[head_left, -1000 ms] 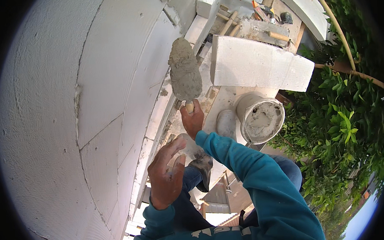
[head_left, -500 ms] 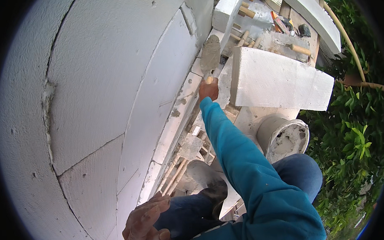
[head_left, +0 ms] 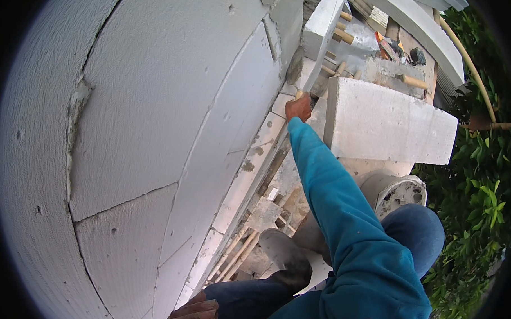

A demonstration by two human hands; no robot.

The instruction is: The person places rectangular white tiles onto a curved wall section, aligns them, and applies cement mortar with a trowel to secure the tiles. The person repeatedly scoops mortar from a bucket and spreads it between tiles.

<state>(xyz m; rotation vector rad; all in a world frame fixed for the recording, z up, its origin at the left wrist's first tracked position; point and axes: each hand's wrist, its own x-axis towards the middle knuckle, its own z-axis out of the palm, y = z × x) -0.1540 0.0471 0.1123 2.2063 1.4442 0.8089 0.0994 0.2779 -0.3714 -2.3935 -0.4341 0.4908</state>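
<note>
My right hand point(head_left: 299, 108), reaching out in a teal sleeve, is closed round the wooden handle point(head_left: 299, 94) of a trowel. It is low against the foot of the pale block wall point(head_left: 153, 118), at the far end of a narrow block ledge point(head_left: 250, 165) with grey mortar smears. The trowel's blade is hard to make out beyond the fist. Close to my bent leg at the lower edge, my left hand point(head_left: 193, 316) shows only its fingers, loosely stretched and holding nothing; the rest is cut off. A large white block point(head_left: 392, 121) lies just right of my right hand.
A mortar-crusted bucket point(head_left: 403, 195) stands beside my knee. Farther off, an upright white block point(head_left: 323, 22) stands near several wooden-handled tools point(head_left: 413, 81) on a board. A bent pole point(head_left: 469, 62) and green foliage point(head_left: 476, 208) border the right. Poles point(head_left: 239, 255) lie below the ledge.
The mortar-covered trowel blade, plain to see before, has turned or dipped out of clear sight at the wall. My left hand has sunk toward the lower edge. The whole view has shifted slightly.
</note>
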